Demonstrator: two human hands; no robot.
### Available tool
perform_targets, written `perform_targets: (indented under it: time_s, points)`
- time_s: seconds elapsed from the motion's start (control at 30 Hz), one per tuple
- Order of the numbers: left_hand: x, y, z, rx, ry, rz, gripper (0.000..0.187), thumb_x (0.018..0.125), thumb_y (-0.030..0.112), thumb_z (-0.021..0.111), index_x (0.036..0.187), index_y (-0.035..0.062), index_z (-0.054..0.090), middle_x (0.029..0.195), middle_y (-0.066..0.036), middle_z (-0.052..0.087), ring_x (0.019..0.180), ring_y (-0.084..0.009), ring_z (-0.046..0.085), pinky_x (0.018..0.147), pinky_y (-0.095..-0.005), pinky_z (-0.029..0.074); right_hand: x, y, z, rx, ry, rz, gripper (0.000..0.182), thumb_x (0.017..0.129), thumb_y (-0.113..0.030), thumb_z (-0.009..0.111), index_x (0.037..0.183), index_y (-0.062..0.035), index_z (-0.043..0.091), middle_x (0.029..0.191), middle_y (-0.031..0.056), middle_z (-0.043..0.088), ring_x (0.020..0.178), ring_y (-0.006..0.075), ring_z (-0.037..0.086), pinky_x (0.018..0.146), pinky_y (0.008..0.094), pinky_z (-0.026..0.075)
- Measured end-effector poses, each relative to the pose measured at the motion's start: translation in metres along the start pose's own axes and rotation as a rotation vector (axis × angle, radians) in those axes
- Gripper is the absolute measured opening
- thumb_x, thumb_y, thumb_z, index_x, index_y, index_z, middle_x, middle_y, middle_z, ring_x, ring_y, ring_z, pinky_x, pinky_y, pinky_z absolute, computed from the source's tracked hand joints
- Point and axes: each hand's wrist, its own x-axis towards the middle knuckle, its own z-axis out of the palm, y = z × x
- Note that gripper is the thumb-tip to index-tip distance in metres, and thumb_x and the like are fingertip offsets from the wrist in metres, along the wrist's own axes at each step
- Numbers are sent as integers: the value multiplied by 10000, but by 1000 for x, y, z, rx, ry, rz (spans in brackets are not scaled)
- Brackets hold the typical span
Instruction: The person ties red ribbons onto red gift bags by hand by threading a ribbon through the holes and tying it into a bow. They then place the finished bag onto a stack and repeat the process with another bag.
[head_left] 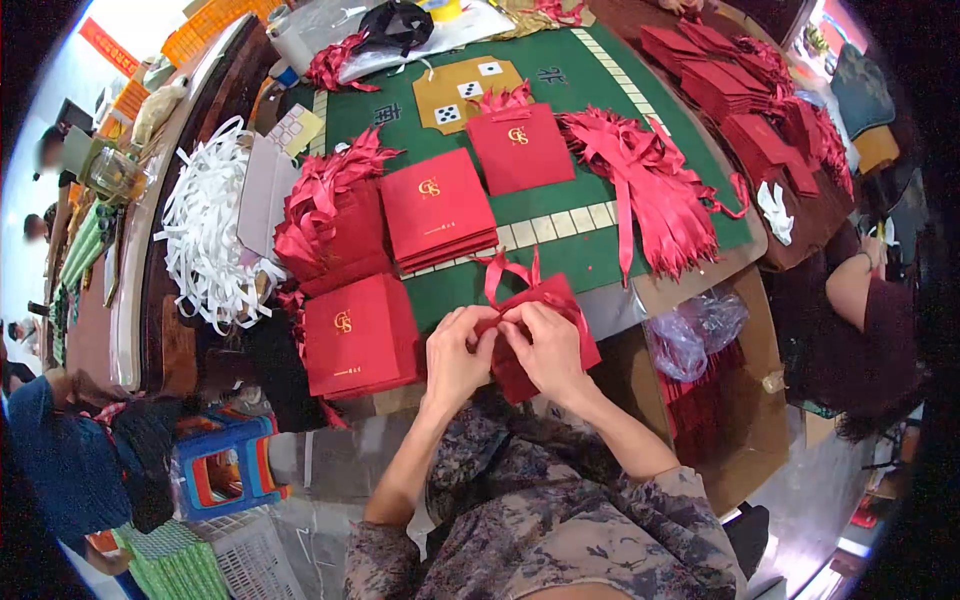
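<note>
At the near edge of the green table, a red paper gift bag (560, 297) with a looped red ribbon handle (513, 272) lies between my hands. My left hand (460, 352) pinches at the bag's upper edge with fingers closed. Beside it, fingertips almost meeting, my right hand (541, 345) is closed at the same edge. What exactly sits in the fingertips is too small to make out, perhaps part of the ribbon. Left of my hands rests a stack of red bags (360, 335) with gold lettering. Another stack of bags (438, 205) lies just beyond.
A bundle of red ribbons (650, 195) spreads at the right of the table. White ribbons (215, 225) heap at the left by a box. More red bags (730, 85) pile at far right. An open carton (750, 420) stands below, right. Another person's arm (855, 290) is at right.
</note>
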Motion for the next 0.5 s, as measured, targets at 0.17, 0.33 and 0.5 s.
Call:
perform_targets:
  time_s: [0.17, 0.33, 0.5]
  points:
    - [-1, -4, -1, -10, -37, 37, 254, 775, 20, 741, 1006, 45, 640, 823, -88, 626, 596, -191, 545, 592, -331, 487, 14, -7, -20, 142, 24, 41, 132, 859, -138, 726, 927, -41, 667, 887, 106, 647, 787, 313, 643, 713, 383, 522]
    - [-1, 8, -7, -2, -107, 83, 277, 784, 43, 753, 996, 37, 574, 833, -114, 613, 652, -237, 582, 615, -373, 496, 44, 9, -41, -151, -203, -172, 190, 863, -228, 710, 851, -39, 691, 832, 124, 643, 846, 330, 635, 708, 431, 495]
    - [3, 9, -9, 119, -190, 266, 230, 819, 57, 730, 959, 34, 549, 835, -136, 605, 773, -320, 608, 681, -415, 503, 78, 26, -49, 3, -663, -174, 300, 833, -319, 713, 798, -20, 708, 691, 165, 656, 655, 334, 636, 631, 429, 470]
